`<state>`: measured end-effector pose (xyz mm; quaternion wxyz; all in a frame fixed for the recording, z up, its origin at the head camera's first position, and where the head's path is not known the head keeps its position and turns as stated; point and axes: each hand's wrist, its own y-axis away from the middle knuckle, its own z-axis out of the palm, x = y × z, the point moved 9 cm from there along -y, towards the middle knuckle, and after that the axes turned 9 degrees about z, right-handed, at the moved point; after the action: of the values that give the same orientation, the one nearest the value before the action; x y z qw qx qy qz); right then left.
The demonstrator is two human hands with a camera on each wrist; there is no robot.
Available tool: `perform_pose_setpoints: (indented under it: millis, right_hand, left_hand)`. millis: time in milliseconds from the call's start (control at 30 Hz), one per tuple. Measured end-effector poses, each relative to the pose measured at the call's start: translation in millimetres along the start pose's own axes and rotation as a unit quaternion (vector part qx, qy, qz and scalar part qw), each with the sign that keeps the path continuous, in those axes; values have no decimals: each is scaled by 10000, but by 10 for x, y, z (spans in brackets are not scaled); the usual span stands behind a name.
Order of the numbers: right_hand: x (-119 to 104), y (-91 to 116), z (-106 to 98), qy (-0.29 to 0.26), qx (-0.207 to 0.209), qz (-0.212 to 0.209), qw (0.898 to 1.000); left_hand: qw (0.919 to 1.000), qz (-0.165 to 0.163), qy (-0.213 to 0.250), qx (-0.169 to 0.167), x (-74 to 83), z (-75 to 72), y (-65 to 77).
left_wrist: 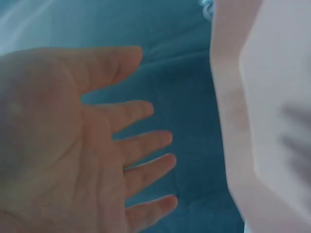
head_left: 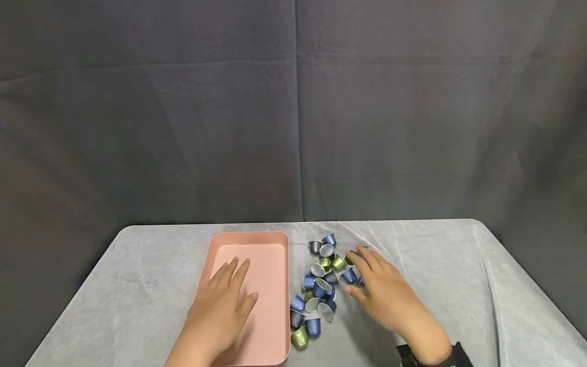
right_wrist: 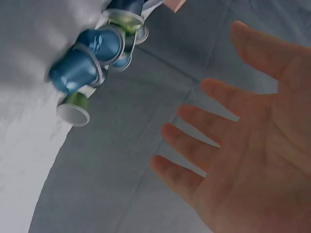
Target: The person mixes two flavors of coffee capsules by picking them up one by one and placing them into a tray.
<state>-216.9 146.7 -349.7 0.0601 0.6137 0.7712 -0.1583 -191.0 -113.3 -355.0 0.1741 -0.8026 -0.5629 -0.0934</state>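
My left hand point(head_left: 220, 306) is held palm down over the pink tray point(head_left: 270, 306), fingers straight and spread, holding nothing. In the left wrist view the fingers point(left_wrist: 146, 145) stand apart from the tray's rim point(left_wrist: 233, 111). My right hand point(head_left: 387, 295) hovers over the right side of a pile of coffee capsules, fingers loosely extended and nothing in its grasp. The pile mixes blue capsules point(head_left: 314, 327), green capsules point(head_left: 300, 338) and dark grey capsules point(head_left: 314, 247). The right hand partly hides a few capsules. In the right wrist view, blue capsules point(right_wrist: 74, 72) lie beyond the fingertips.
A light grey cloth covers the table point(head_left: 458, 285), whose far corners are rounded. Behind it hangs a dark grey curtain point(head_left: 390, 127). The capsules lie close along the tray's right side, and a dark band point(head_left: 442, 357) is at the right wrist.
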Motion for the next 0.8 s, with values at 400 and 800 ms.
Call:
perform_pose_setpoints:
  millis: [400, 800]
  right_hand:
    - [319, -95, -4, -325, -41, 62, 9994]
    - [582, -207, 326, -594, -689, 462, 9948]
  left_hand:
    - [9783, -819, 1844, -468, -754, -24, 226]
    - [8325, -1590, 5301, 255, -1327, 387, 473]
